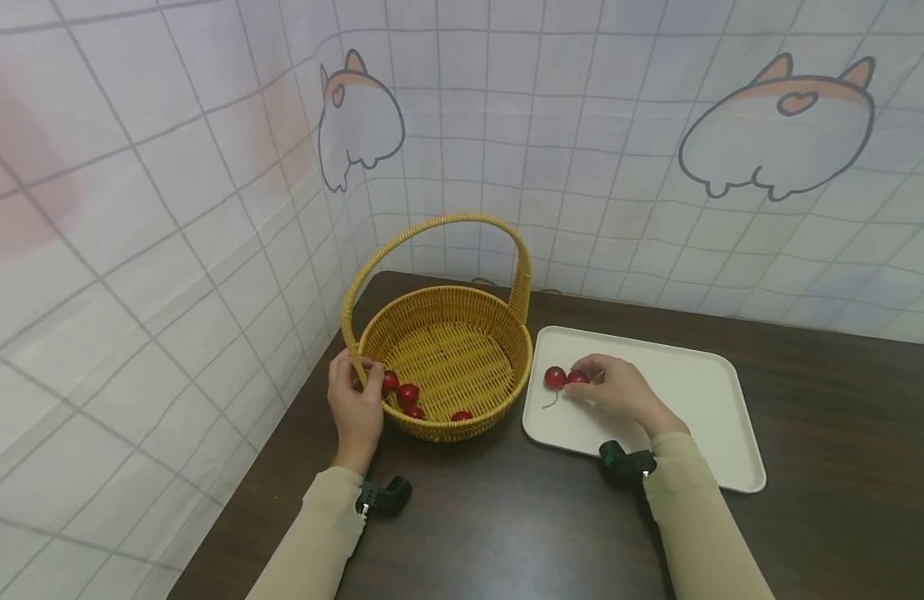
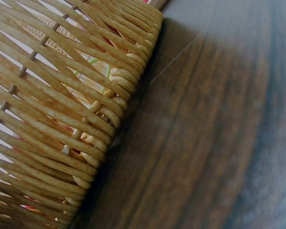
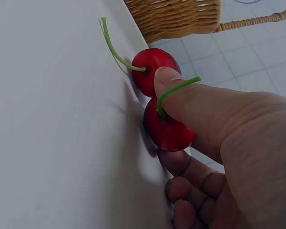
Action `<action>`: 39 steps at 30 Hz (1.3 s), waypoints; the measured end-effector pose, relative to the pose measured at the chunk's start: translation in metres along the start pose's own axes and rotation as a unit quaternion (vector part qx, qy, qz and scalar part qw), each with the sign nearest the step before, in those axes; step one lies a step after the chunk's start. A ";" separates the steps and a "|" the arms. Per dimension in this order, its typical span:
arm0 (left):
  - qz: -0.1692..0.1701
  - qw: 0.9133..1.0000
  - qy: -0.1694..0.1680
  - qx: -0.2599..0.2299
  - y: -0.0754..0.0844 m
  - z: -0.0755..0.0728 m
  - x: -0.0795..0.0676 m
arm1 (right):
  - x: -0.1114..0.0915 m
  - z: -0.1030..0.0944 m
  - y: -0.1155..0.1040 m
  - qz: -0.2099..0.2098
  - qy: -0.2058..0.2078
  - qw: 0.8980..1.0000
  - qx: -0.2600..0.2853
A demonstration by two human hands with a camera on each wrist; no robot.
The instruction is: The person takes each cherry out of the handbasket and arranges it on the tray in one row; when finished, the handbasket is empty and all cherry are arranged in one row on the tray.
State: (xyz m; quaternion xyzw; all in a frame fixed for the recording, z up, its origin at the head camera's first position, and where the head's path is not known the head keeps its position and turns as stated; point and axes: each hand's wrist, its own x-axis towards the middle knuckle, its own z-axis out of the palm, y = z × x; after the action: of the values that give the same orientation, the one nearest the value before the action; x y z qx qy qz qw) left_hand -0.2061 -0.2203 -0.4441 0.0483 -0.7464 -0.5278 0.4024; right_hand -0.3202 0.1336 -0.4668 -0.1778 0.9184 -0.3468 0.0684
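Observation:
My left hand [image 1: 359,415] grips the left rim of a yellow wicker basket [image 1: 439,431], where its tall handle meets the side. Inside the basket, several red cherries [image 1: 407,394] lie toward the left and front wall. Over a white tray [image 1: 679,392], my right hand [image 1: 622,390] pinches one red cherry [image 3: 168,128] between thumb and fingers, its green stem curving over the thumb. A second cherry [image 3: 152,67] lies on the tray against the pinched one, at the thumb tip. In the left wrist view only the basket's woven side [image 2: 62,105] shows, with the left hand out of sight.
The tray stands just right of the basket on a dark wooden table [image 1: 476,517]. A grid-patterned cloth [image 1: 581,167] with cartoon animals hangs behind the table and along its left side. The basket handle [image 1: 462,218] arches high above the rim.

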 end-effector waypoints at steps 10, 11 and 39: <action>0.000 1.000 0.000 -0.003 0.001 0.000 0.000 | 0.000 -0.002 0.002 -0.010 0.004 1.000 -0.005; 0.001 1.000 0.000 -0.003 0.001 0.000 0.000 | 0.000 -0.002 0.002 -0.008 0.002 1.000 -0.005; 0.001 1.000 0.006 -0.013 0.001 -0.001 -0.002 | -0.006 -0.006 -0.068 -0.121 0.125 0.969 0.175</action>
State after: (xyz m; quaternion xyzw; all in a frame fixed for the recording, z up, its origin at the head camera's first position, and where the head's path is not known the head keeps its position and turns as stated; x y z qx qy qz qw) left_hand -0.2039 -0.2200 -0.4441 0.0456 -0.7373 -0.5369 0.4075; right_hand -0.2972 0.0921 -0.4178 -0.2281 0.8162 -0.5274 -0.0597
